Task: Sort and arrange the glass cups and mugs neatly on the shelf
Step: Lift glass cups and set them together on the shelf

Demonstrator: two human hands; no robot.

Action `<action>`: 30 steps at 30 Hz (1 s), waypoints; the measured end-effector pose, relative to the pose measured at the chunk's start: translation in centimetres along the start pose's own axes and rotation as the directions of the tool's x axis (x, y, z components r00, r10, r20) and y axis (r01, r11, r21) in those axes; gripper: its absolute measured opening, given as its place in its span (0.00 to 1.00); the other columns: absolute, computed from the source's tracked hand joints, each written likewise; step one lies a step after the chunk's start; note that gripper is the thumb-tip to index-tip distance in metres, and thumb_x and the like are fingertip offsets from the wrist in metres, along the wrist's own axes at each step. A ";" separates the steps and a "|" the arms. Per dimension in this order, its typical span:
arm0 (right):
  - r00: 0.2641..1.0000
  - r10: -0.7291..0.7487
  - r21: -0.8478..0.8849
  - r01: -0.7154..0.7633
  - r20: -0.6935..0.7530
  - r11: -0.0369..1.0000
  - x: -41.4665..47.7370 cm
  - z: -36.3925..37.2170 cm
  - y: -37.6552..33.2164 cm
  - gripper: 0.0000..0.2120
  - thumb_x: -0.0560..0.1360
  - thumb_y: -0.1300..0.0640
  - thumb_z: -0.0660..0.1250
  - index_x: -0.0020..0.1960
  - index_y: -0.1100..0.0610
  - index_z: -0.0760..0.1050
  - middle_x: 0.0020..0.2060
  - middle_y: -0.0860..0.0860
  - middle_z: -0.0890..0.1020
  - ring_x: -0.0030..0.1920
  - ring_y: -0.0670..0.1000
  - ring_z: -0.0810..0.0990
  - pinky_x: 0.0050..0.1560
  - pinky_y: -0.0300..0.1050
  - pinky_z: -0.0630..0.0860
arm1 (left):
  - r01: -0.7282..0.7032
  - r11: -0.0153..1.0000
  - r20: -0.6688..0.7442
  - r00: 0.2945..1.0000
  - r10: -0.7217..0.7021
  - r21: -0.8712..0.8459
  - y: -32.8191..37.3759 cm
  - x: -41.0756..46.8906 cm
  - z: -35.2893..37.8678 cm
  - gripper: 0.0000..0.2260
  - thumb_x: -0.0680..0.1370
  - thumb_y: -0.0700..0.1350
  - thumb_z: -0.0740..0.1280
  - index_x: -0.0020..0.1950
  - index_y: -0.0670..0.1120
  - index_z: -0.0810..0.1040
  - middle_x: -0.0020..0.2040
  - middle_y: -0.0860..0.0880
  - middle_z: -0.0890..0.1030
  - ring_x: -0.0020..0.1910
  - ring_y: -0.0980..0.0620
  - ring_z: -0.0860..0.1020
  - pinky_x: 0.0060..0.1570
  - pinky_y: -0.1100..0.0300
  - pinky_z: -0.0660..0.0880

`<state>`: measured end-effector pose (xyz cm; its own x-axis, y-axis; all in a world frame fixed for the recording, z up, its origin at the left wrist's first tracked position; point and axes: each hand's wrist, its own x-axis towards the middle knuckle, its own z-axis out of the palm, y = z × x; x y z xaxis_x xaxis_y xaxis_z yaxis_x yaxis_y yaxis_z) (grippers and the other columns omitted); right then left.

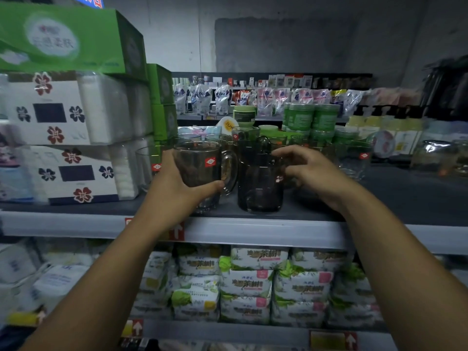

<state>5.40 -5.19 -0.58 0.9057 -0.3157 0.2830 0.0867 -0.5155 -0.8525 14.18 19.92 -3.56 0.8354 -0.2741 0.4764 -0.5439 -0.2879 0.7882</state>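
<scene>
Clear glass mug (200,171) gripped around its body by left hand (174,188) at near edge of shelf (405,196), dark glass mug (260,183) just right, right hand (311,173) curved beside it, grasp cannot be told.

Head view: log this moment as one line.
left hand: grips clear glass mug | right hand: beside dark glass mug, contact unclear | shelf: more glasses behind

Two bare forearms (106,269), bare left hand (174,188), bare right hand (311,173)
</scene>
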 end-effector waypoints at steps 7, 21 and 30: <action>0.998 0.058 0.243 -0.046 -0.040 0.969 -1.4 -0.8 0.5 0.05 0.78 0.61 0.68 0.45 0.59 0.81 0.38 0.61 0.82 0.38 0.52 0.81 0.45 0.49 0.78 | -0.005 1.000 0.039 0.999 0.006 -0.027 -0.3 0.1 -0.2 0.36 0.66 0.55 0.81 0.67 0.53 0.64 0.55 0.61 0.78 0.52 0.66 0.77 0.47 0.69 0.72; 0.926 0.189 0.296 -0.090 -0.326 0.951 -2.2 2.1 0.9 0.17 0.85 0.49 0.58 0.38 0.52 0.66 0.27 0.48 0.68 0.30 0.50 0.67 0.40 0.51 0.65 | -0.054 0.984 -0.022 0.998 0.051 -0.171 -0.8 1.0 0.5 0.30 0.66 0.56 0.82 0.62 0.53 0.72 0.52 0.58 0.82 0.50 0.61 0.81 0.50 0.60 0.78; 0.677 0.241 0.339 0.014 -0.696 0.941 -3.5 -0.9 -0.1 0.10 0.80 0.52 0.61 0.43 0.54 0.75 0.35 0.56 0.73 0.36 0.53 0.73 0.39 0.48 0.68 | -0.164 0.902 -0.012 0.985 0.173 -0.400 2.2 1.5 1.8 0.25 0.68 0.51 0.80 0.62 0.53 0.75 0.55 0.57 0.85 0.52 0.59 0.84 0.52 0.59 0.80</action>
<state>1.85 -4.77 -1.10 0.3450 -0.8920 0.2922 0.2345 -0.2195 -0.9470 14.14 17.25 -1.81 0.7295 -0.3086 0.6105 -0.5956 0.1524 0.7887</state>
